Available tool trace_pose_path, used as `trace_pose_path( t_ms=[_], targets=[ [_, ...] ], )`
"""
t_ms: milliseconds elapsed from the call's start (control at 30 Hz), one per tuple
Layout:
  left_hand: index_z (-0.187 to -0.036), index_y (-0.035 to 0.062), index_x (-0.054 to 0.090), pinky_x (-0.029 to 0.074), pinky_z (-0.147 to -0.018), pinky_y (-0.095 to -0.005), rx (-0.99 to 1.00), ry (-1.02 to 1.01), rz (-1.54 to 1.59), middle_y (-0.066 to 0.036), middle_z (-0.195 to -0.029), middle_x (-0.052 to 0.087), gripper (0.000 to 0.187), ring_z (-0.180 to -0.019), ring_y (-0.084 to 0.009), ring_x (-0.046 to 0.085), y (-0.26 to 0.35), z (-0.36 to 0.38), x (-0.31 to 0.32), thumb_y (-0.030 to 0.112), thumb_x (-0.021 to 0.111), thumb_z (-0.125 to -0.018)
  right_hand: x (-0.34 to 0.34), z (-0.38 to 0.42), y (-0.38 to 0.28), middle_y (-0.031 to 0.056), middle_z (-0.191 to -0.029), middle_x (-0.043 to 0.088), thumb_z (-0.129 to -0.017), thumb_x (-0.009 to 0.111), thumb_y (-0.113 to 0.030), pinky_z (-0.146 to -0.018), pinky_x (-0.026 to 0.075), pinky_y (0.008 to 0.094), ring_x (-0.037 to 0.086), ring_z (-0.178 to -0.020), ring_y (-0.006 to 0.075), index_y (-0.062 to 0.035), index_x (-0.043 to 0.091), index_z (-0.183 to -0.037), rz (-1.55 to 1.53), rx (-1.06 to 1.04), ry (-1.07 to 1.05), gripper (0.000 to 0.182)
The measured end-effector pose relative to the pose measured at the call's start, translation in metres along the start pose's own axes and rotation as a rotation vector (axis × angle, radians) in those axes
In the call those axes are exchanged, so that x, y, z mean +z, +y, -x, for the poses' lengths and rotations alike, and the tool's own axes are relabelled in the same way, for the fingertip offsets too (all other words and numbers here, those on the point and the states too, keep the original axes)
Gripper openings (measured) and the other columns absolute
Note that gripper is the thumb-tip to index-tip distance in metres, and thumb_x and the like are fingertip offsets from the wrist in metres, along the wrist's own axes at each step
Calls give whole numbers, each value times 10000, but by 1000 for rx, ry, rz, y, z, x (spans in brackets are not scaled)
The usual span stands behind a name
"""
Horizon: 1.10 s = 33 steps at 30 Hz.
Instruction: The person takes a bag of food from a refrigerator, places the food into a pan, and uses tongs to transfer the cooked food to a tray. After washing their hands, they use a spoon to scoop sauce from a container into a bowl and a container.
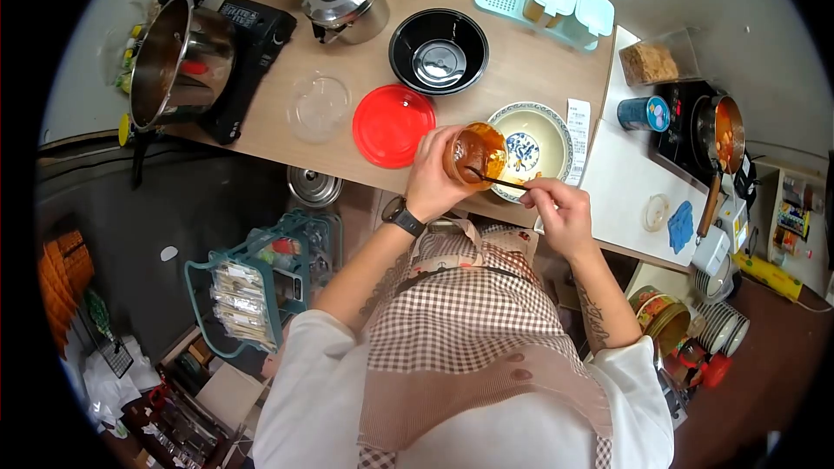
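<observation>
My left hand (432,175) is wrapped round a clear jar (474,155) of orange-brown sauce, tilted beside the near left rim of a patterned bowl (558,126). Between the fingers of my right hand (560,215) is a thin dark-handled spoon (508,182), its far end inside the jar. What the spoon carries cannot be made out. Inside the bowl are a blue floral print and a few orange bits near its lower edge. Left of the jar lies a round red lid (393,127), flat on the table.
A black plastic bowl (439,50), a lidded steel pot (346,2) and a clear lid (319,108) stand on the table (539,61). At left is a large pot (184,61) on a burner; at right, a pan (723,130) with red food. A paper slip (577,141) borders the patterned bowl.
</observation>
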<state>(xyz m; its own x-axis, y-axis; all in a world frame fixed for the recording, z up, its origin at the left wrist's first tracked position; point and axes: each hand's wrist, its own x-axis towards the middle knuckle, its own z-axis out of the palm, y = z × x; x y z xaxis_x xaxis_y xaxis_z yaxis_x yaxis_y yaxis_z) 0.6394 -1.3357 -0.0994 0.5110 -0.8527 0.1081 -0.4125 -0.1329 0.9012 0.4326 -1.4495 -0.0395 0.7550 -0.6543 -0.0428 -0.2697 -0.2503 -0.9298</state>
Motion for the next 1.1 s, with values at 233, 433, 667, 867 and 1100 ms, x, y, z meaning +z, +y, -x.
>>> trace_pose_path(
  t_ms=[233, 433, 667, 867, 1100],
  targets=[
    [-1314, 22, 488, 464, -1031, -411, 15, 7, -108, -149, -1270, 543, 873, -1202, -320, 540, -2, -2, 4, 178, 946, -587, 4, 2, 40, 136, -804, 703, -999, 532, -68, -595, 511, 236, 659, -677, 161, 30, 625, -1054, -944, 540, 168, 146],
    [-1322, 20, 486, 468, -1027, -399, -57, 16, -63, -144, -1272, 546, 875, -1197, -314, 553, -9, 9, 6, 167, 946, -593, -21, 29, 86, 141, -844, 713, -992, 535, -29, -605, 546, 278, 671, -685, 177, 44, 641, -1103, -379, 322, 373, 170],
    [-1304, 40, 499, 459, -1019, -418, -86, 28, -68, -146, -1257, 555, 845, -1196, -331, 538, -9, 23, 6, 170, 934, -592, -36, 9, 106, 120, -798, 628, -781, 694, 16, -657, 514, 407, 612, -751, 299, -56, 689, -1096, 608, -303, 99, 324],
    [-1311, 29, 493, 473, -1010, -402, -73, 35, -105, -149, -1258, 552, 853, -1190, -322, 554, -1, 32, 7, 160, 938, -595, -46, 9, 126, 74, -792, 666, -898, 634, -15, -597, 487, 325, 599, -653, 203, -5, 684, -1098, 335, -8, 294, 207],
    [-1293, 31, 503, 473, -1002, -403, -35, 37, -86, -150, -1250, 554, 833, -1176, -325, 554, 5, 29, 11, 172, 938, -597, -66, 11, 109, 115, -781, 689, -971, 562, -59, -478, 357, 189, 512, -565, 86, 75, 622, -1103, -800, 590, 470, 197]
  ],
)
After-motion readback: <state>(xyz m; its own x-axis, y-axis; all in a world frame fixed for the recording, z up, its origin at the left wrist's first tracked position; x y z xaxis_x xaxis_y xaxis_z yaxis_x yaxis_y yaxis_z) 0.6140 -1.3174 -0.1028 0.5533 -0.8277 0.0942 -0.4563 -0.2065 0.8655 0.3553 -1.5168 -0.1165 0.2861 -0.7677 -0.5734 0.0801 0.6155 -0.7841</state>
